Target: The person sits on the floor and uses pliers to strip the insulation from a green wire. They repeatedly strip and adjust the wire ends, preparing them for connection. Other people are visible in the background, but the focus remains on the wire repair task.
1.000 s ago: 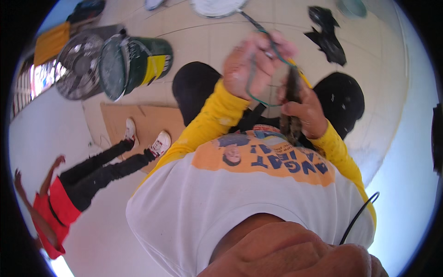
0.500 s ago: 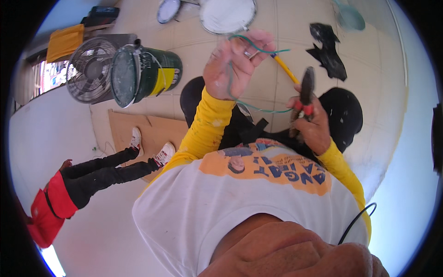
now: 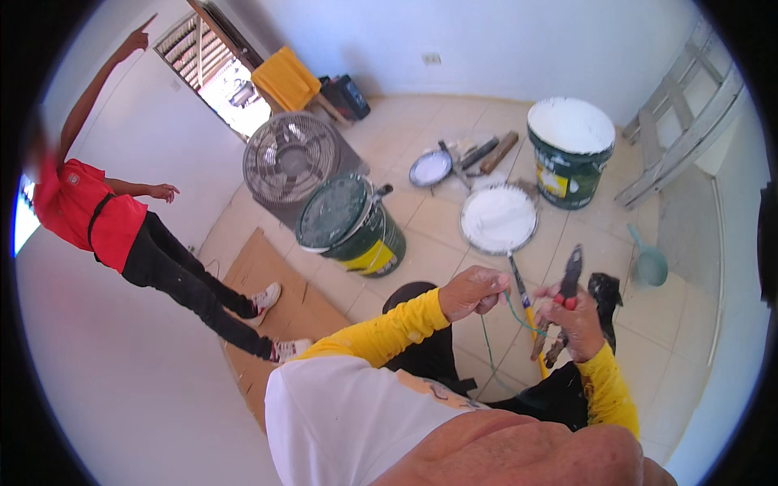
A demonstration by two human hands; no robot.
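My left hand [image 3: 474, 292] pinches a thin green wire [image 3: 486, 338], which loops down and across toward my right hand [image 3: 579, 324]. My right hand is closed around dark pliers [image 3: 572, 271] with red grips, jaws pointing up, and the wire runs to it. A long pole [image 3: 528, 312] with a yellow section lies on the floor beneath, between my hands, its far end at a round pan of white paste [image 3: 494, 215]. Crumpled black plastic [image 3: 608, 287] lies just beyond my right hand.
A co-worker in red [image 3: 89, 211] stands at left, arm raised, by cardboard [image 3: 267, 267]. A fan [image 3: 288, 154], two green buckets [image 3: 361, 243] [image 3: 567, 182], a small dish with tools [image 3: 429, 168], a teal dipper [image 3: 651, 266] and a wooden ladder [image 3: 677, 113] surround me on the tiled floor [image 3: 429, 219].
The view has swung up, showing more of the room. My left fingers, earlier spread along the wire, now pinch it. The co-worker's arm is now raised high.
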